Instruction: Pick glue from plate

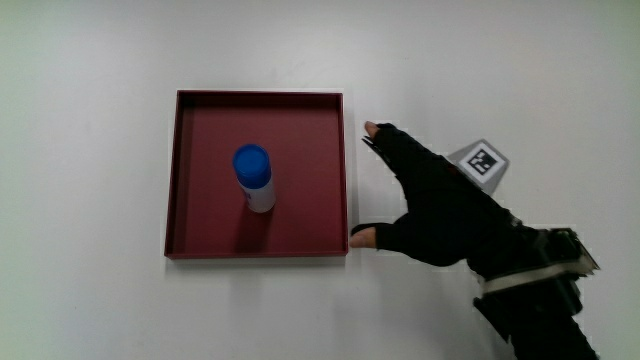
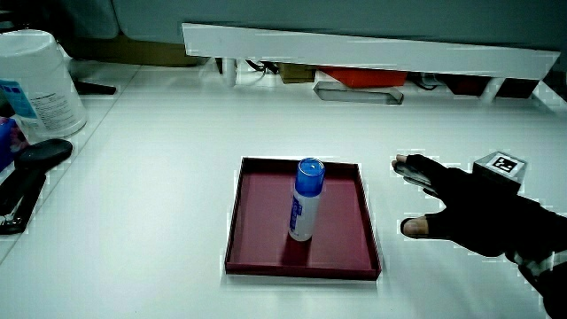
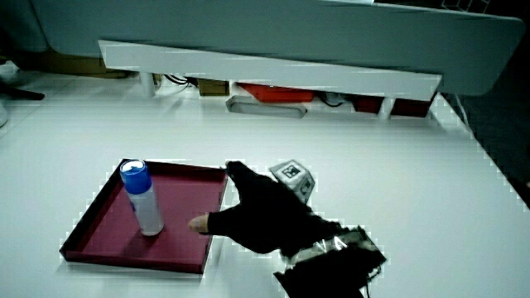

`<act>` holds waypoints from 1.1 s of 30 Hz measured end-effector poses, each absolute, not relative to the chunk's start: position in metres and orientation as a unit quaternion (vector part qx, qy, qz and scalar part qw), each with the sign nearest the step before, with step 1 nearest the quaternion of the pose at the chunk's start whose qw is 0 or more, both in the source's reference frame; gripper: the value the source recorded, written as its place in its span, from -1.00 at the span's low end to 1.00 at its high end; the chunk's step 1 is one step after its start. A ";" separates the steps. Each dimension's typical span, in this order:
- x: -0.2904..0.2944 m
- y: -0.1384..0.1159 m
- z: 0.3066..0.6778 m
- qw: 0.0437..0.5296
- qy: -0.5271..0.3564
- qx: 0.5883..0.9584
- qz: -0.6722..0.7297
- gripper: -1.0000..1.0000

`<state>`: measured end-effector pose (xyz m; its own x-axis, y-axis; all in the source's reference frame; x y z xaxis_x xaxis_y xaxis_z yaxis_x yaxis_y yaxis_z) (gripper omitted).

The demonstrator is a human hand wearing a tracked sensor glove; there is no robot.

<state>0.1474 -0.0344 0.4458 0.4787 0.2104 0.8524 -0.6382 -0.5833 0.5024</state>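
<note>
A white glue stick with a blue cap [image 1: 254,178] stands upright near the middle of a dark red square plate [image 1: 300,130]. Both side views show the glue [image 2: 304,200] [image 3: 142,197] upright on the plate [image 2: 257,221] [image 3: 99,223]. The gloved hand [image 1: 425,200] hovers beside the plate's edge, fingers spread and holding nothing, with thumb and forefinger pointing toward the plate. The patterned cube [image 1: 480,163] sits on its back. In the side views the hand [image 2: 461,213] [image 3: 257,215] is close to the plate rim, apart from the glue.
A low white partition [image 2: 372,53] [image 3: 273,74] runs along the table's farther edge, with a red box [image 2: 363,78] under it. A white canister [image 2: 40,84] and a black tool [image 2: 27,182] lie at the table's edge in a side view.
</note>
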 end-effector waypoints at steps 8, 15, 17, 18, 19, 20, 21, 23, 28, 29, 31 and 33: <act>0.111 -0.042 0.457 0.455 -0.163 0.726 0.489 0.00; 0.087 -0.049 0.475 0.446 -0.198 0.718 0.496 0.00; 0.079 -0.051 0.481 0.435 -0.218 0.718 0.498 0.00; 0.075 -0.052 0.483 0.438 -0.217 0.714 0.501 0.00; 0.071 -0.052 0.483 0.443 -0.214 0.708 0.507 0.00; 0.067 -0.053 0.488 0.437 -0.226 0.705 0.511 0.00; 0.064 -0.053 0.490 0.433 -0.233 0.703 0.514 0.00; 0.060 -0.053 0.493 0.428 -0.236 0.705 0.514 0.00; 0.051 -0.054 0.499 0.434 -0.232 0.692 0.529 0.00; 0.049 -0.055 0.502 0.430 -0.238 0.691 0.530 0.00; 0.048 -0.054 0.503 0.425 -0.236 0.687 0.540 0.00; 0.050 -0.055 0.506 0.409 -0.239 0.684 0.555 0.00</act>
